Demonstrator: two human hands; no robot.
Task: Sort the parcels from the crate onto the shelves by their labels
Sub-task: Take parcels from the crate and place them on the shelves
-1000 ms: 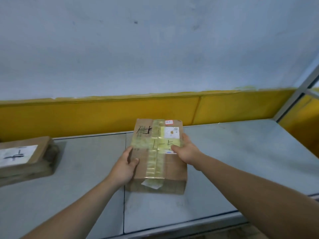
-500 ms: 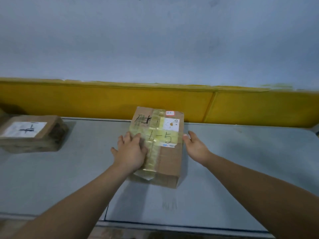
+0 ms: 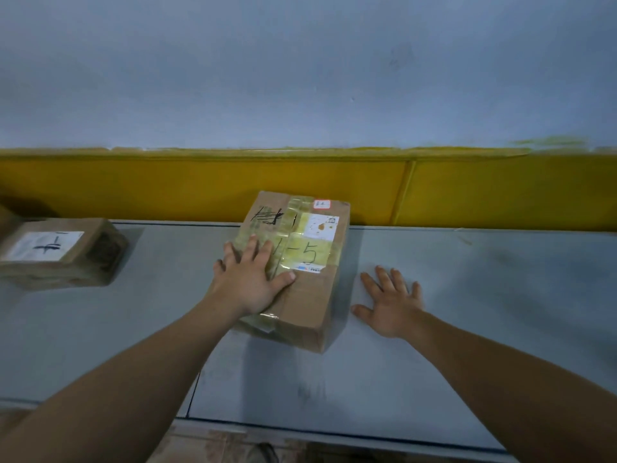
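While the taped parcel [image 3: 310, 279] marked 1-5 sits on the grey shelf [image 3: 467, 329] nr the yellow back strip, left hand [image 3: 248, 282] presses flat on its top, fingers straight, & right hand [image 3: 389, 304] lies spread on the shelf just beside it, w/ another parcel [image 3: 56, 253] well off to the left

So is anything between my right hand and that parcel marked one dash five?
Nothing visible. The right hand is spread open just right of the parcel, apart from it, with only bare shelf between them. The left hand lies flat on the parcel's top.
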